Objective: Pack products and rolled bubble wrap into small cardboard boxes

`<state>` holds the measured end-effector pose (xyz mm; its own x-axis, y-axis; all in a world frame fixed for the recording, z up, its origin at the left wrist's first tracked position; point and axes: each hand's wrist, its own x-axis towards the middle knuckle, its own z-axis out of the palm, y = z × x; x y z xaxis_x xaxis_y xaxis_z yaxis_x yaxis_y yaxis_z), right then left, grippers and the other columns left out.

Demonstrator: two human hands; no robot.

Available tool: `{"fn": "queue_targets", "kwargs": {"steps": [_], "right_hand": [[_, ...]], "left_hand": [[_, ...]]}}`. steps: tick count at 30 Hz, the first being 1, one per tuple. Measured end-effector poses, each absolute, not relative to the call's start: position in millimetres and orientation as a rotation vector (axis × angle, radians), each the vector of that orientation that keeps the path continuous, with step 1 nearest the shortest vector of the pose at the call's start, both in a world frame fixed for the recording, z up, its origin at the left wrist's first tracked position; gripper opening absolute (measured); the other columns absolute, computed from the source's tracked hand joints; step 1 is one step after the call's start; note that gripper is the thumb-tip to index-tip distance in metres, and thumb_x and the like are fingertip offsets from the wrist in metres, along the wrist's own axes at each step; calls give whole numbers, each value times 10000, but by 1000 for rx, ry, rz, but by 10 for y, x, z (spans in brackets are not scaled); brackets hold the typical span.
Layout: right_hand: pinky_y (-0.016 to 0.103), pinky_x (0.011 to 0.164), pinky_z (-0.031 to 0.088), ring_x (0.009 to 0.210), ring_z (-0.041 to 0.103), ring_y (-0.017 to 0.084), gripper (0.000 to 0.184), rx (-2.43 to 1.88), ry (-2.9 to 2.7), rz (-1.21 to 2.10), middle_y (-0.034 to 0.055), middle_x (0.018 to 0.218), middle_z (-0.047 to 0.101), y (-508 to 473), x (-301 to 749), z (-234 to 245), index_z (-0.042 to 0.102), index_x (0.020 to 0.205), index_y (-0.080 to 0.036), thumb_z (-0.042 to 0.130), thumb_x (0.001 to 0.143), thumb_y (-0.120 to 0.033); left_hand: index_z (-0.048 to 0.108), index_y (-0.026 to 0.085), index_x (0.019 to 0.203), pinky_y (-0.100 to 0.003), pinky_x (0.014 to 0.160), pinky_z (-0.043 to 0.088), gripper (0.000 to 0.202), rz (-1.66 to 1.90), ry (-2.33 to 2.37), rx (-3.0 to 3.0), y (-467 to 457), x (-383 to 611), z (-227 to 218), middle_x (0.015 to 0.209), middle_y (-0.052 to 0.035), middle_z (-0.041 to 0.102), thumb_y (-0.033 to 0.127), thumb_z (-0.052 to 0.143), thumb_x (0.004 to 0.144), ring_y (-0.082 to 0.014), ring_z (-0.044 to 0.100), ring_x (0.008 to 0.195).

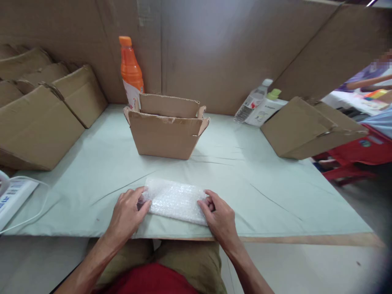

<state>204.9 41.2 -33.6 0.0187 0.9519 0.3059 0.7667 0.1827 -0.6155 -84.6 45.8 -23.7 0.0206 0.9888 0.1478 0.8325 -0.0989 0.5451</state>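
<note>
A flat bundle wrapped in white bubble wrap lies on the pale green table cover near the front edge. My left hand grips its left end with curled fingers. My right hand pinches its right end, thumb on top. What the wrap encloses is hidden. Behind the bundle stands an open cardboard box with its flaps up.
An orange drink bottle stands behind the box. Folded cardboard boxes are stacked at the left, another box lies at the right beside a clear water bottle. A white device with a cable sits at the far left. Red stools and another person's arm show at the right.
</note>
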Motion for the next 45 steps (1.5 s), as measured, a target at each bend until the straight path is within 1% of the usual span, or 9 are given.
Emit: {"fn": "queue_targets", "kwargs": {"steps": [7, 15, 19, 23, 28, 31, 35, 38, 45], "right_hand": [[439, 821, 499, 953, 629, 307, 432, -1705, -2061, -138, 150, 1104, 684, 510, 2176, -297, 612, 1198, -140, 555, 949, -488], [360, 772, 504, 894, 667, 240, 208, -1568, -1885, 311, 76, 984, 721, 496, 2074, -336, 604, 806, -219, 527, 946, -352], [266, 561, 475, 583, 574, 161, 260, -1666, -1719, 698, -23, 675, 597, 417, 2189, -270, 649, 1044, -209, 567, 920, -423], [254, 554, 483, 571, 564, 155, 392, -1604, -1776, 839, -42, 630, 555, 539, 2284, 17, 653, 1209, -198, 571, 894, -417], [266, 650, 543, 697, 650, 159, 299, -1402, -1875, 583, 28, 930, 722, 1006, 2210, 809, 679, 1143, -240, 631, 889, -389], [266, 685, 529, 734, 635, 153, 210, -1183, -1808, 179, 15, 939, 710, 1422, 2044, 1375, 672, 1074, -256, 684, 885, -346], [264, 699, 489, 743, 591, 139, 121, -956, -1724, -201, 1, 904, 672, 2133, 1817, 1893, 635, 993, -244, 675, 888, -288], [263, 656, 444, 701, 570, 136, 60, -1102, -1929, -119, -5, 834, 662, 2620, 1741, 1980, 626, 943, -222, 617, 886, -239], [265, 580, 288, 662, 579, 148, 136, -1656, -2756, 21, -8, 740, 693, 3001, 1634, 1797, 672, 839, -232, 574, 810, -142]], "left_hand": [[538, 135, 1307, -443, 862, 484, 478, 602, 1923, 2223, 507, -906, -213, 1023, -109, 689, 332, 574, 874, -301, 625, 968], [582, 204, 799, -424, 827, 474, 95, 607, 1787, 2101, 586, -721, -180, 899, -85, 649, 230, 503, 845, -284, 602, 899], [588, 206, 1111, -337, 740, 475, 261, 784, 1633, 1699, 492, -713, -223, 821, -18, 617, 307, 514, 882, -210, 599, 779], [389, 238, 1424, -264, 603, 422, 491, 908, 1392, 1425, 542, -808, -133, 712, 49, 508, 368, 459, 955, -150, 499, 625], [581, 240, 1055, -227, 568, 435, 148, 1219, 1214, 1573, 978, -991, 557, 740, 25, 590, 338, 515, 965, -121, 524, 621], [630, 215, 771, -227, 632, 471, 189, 1435, 1183, 2000, 1398, -1060, 1173, 714, 16, 636, 209, 525, 929, -120, 585, 663], [726, 192, 956, -273, 862, 510, 241, 1722, 1351, 2281, 2063, -1086, 1701, 978, -29, 759, 155, 497, 889, -163, 681, 925], [752, 171, 967, -280, 779, 512, 306, 1379, 1542, 2286, 2501, -1117, 1745, 918, -38, 769, 198, 478, 832, -182, 683, 844], [664, 230, 608, -297, 563, 294, 226, 224, 1575, 2385, 2824, -1111, 1632, 538, 17, 555, 218, 476, 733, -163, 490, 545]]}}
